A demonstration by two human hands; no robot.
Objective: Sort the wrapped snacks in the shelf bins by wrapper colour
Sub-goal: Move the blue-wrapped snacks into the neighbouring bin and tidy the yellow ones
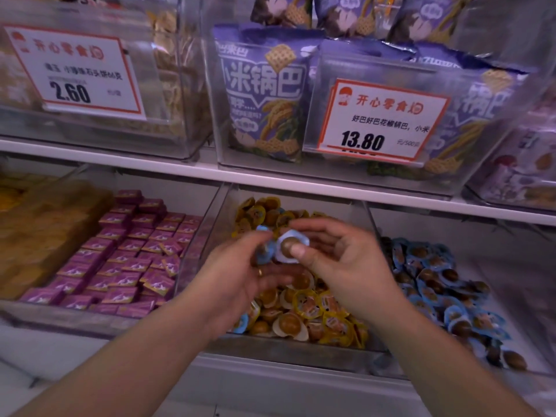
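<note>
Both hands hover over the middle clear bin (pixel 288 352), which is full of yellow-wrapped round snacks (pixel 319 308). My right hand (pixel 346 266) pinches a blue-wrapped snack (pixel 290 246) between thumb and fingers. My left hand (pixel 237 275) holds other blue-wrapped snacks (pixel 266 254) in its curled fingers, right beside the first one. One more blue snack (pixel 242 323) lies among the yellow ones at the bin's front left. The bin to the right (pixel 517 296) holds a pile of blue-wrapped snacks (pixel 436 284).
A bin of purple square packets (pixel 126 260) stands on the left, with a tan block of goods (pixel 45 236) beyond it. On the shelf above, clear bins hold purple snack bags (pixel 261 94) and carry price tags (pixel 382 121).
</note>
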